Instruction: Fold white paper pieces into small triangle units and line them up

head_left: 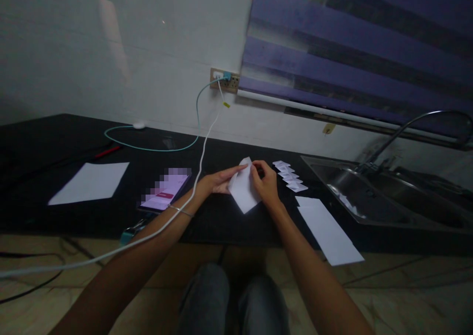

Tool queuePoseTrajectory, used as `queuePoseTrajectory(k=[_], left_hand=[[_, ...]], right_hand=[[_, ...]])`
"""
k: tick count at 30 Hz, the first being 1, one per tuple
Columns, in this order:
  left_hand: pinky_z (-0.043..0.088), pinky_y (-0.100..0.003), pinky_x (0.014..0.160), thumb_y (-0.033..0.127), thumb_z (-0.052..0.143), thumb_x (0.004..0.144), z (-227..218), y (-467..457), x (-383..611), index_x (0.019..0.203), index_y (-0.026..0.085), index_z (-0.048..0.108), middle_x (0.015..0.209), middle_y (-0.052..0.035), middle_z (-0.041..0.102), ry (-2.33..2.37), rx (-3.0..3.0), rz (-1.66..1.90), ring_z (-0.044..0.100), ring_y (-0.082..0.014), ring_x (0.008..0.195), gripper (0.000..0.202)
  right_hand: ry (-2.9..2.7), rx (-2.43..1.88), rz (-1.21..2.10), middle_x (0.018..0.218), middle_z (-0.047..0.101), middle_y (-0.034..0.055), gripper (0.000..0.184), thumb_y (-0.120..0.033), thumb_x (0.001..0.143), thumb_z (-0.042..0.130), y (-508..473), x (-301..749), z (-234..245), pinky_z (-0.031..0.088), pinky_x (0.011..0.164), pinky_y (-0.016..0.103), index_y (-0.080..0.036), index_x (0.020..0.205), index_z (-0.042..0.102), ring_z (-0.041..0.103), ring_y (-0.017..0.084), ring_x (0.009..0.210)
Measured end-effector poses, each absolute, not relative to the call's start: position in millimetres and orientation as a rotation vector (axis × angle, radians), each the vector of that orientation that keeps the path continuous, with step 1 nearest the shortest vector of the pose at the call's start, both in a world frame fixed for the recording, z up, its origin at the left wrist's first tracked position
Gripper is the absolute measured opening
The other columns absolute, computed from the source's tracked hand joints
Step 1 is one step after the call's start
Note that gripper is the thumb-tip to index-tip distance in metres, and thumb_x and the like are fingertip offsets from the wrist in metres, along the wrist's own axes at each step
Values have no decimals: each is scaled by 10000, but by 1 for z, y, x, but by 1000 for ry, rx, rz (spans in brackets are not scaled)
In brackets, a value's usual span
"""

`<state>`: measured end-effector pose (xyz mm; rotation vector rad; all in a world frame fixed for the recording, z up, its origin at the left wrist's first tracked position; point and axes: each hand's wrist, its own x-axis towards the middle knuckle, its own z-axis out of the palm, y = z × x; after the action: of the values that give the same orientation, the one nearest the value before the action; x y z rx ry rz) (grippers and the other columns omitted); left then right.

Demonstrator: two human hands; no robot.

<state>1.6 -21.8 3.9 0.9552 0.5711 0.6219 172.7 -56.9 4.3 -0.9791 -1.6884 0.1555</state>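
Between my two hands is a partly folded sheet of white paper (pixel 244 189), raised a little at its far end, with its near corner pointing towards me. My left hand (pixel 221 178) grips its left side, thumb and fingers closed on it. On the right edge, the bent fingers of my right hand (pixel 265 181) pinch the paper near its top. Just right of that hand lies a row of several small folded white paper pieces (pixel 290 176), overlapping one another. Nearer me, white paper strips (pixel 328 229) lie partly over the counter's front edge.
On the black counter (pixel 207 226), a phone (pixel 166 189) with a lit screen and another white sheet (pixel 90 183) lie to the left. A white cable (pixel 202 160) runs from the wall socket (pixel 225 80) across my left forearm. At right is a steel sink (pixel 354 197) with a tap (pixel 391 138).
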Motion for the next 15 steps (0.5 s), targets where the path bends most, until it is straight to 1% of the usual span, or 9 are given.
queuePoseTrajectory(k=[2,5,8,10,12,14,15], left_hand=[[534,-336,786,422,765,806,10,-29,-1,1055,110,696,785,-85,720,620,999,614,686,-215,825,406],[534,-317,744,362,792,779,16,-38,-4,1082,131,696,782,-73,718,657,1075,616,689,-213,825,394],[528,-292,720,290,802,755,18,-40,-4,1097,150,687,800,-63,718,638,1129,682,688,-196,792,387],[527,-286,729,264,795,753,19,-38,-2,1126,146,671,832,-69,723,614,1152,742,685,-189,785,411],[527,-284,754,283,770,778,18,-34,1,1166,137,648,866,-82,727,595,1155,820,686,-192,811,432],[528,-287,780,344,732,819,17,-28,4,1195,129,631,883,-93,729,588,1150,950,689,-203,853,445],[531,-292,788,390,712,836,15,-25,6,1199,128,628,882,-96,730,590,1142,1019,691,-211,867,456]], right_hand=[[-1626,-998,171,884,683,55,172,-304,911,553,-56,173,1,476,746,309,-177,958,659,636,185,808],[-1560,-1023,245,868,668,47,190,-351,884,608,-56,176,-4,476,716,303,-182,958,654,623,178,784],[-1457,-1026,345,928,659,57,327,-416,842,664,-56,179,-5,477,711,301,-183,1068,620,617,180,821],[-1365,-1033,404,971,649,67,430,-458,802,697,-55,180,-6,481,718,301,-182,1113,590,612,180,847],[-1270,-1044,479,960,634,60,494,-500,752,723,-55,178,-6,482,697,295,-185,1102,574,602,173,822],[-1223,-1056,611,861,615,29,502,-542,719,728,-55,175,-8,462,623,278,-190,1040,568,582,158,732],[-1240,-1065,686,789,596,8,478,-560,716,722,-56,173,-10,440,583,269,-192,982,570,561,150,677]])
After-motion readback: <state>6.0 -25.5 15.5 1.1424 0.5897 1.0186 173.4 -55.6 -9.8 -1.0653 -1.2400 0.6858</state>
